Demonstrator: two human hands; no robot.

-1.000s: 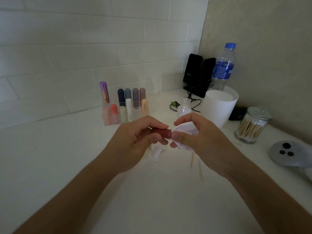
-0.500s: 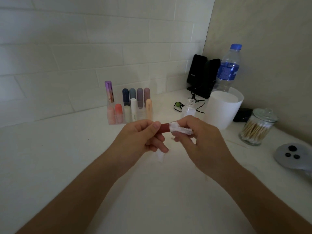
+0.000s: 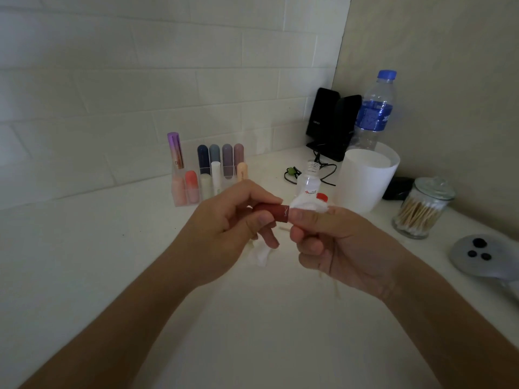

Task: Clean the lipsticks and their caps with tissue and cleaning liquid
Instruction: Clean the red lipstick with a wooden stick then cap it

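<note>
left hand (image 3: 224,231): fingers and thumb curled round a red lipstick tube (image 3: 271,212), holding it sideways above the counter, thumb on the near side.
red lipstick tube: mostly buried in that fist. Only the right end pokes out, with a tiny logo near the rim.
tissue (image 3: 309,205): bunched white wad, pushed right up against the tube's right end.
right hand (image 3: 337,248): pinching the tissue between thumb and forefinger, other fingers curled under.
spare tissue (image 3: 261,255): another crumpled bit lying on the counter, just below the left hand's fingers.
counter (image 3: 112,276): plain white, runs back into a corner on the right.
walls: white tiles (image 3: 112,80) on the left and back, flat beige wall (image 3: 435,66) on the right. Pretty dim in here tbh.
organizer (image 3: 177,202): clear plastic, against the tiles behind the left hand. Lipsticks (image 3: 214,175) stand upright in it: a tall purple-and-gold one at the far left, pink and cream ones in front, dark blue, grey and mauve ones behind.
small bottle (image 3: 309,181): clear, neck bare, with a red cap (image 3: 322,196) just beside it, half hidden by the tissue.
speakers (image 3: 331,122): two black ones in the corner.
white cup (image 3: 365,181): big and open-topped, can't tell what's inside.
water bottle (image 3: 375,113): blue cap and label, right behind the cup.
jar (image 3: 421,211): glass, lidded, packed with cotton swabs.
grey disc (image 3: 483,254): far right edge, three black dots on it.
</note>
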